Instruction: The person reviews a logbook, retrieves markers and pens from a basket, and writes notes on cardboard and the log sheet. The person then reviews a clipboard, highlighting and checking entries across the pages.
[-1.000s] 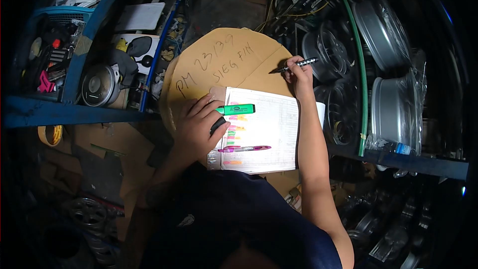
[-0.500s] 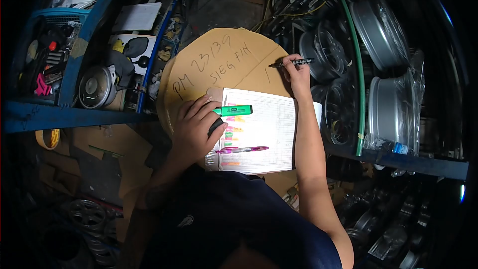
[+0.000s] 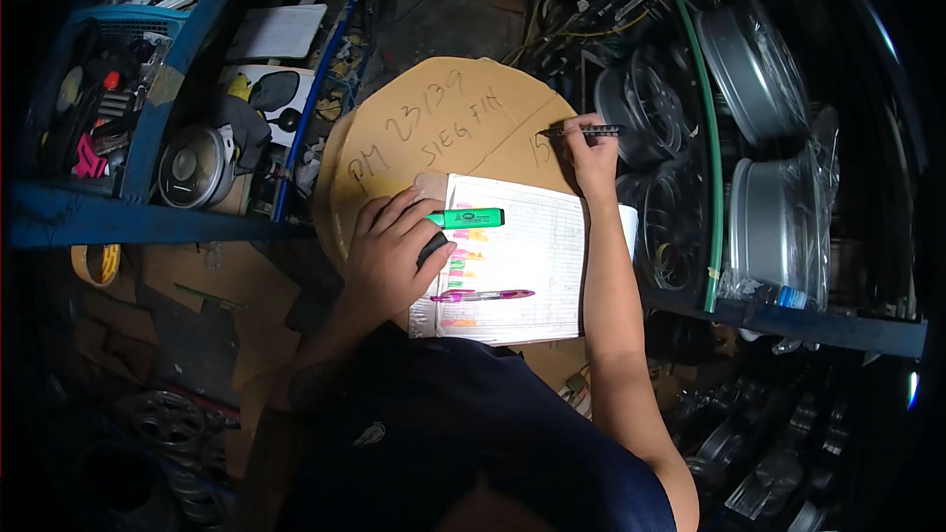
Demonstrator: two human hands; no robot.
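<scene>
My right hand (image 3: 593, 160) pinches a black marker (image 3: 597, 130), its tip at the handwritten digits on a round brown cardboard piece (image 3: 394, 103). "PM 23139", "SIEG FIN" and "15" are legible there, with a drawn line between. A green highlighter (image 3: 475, 218) sticks out from the curled fingers of my left hand (image 3: 392, 254), which rests over the cardboard and the notebook's left edge. Under that thumb is a dark object I cannot make out. The open notebook (image 3: 537, 261) has ruled pages with coloured marks, and a purple pen (image 3: 488, 295) lies across it.
Silver wheel rims (image 3: 774, 222), some in plastic wrap, fill a rack at right behind a green pole (image 3: 702, 108). A blue shelf frame (image 3: 148, 222) at left carries a round lamp (image 3: 194, 167) and a basket of tools. A tape roll (image 3: 97, 264) hangs below it.
Another digit now stands beside the "1", making "15". My right hand has shifted slightly right and down with the marker. My left hand stays on the notebook's edge.
</scene>
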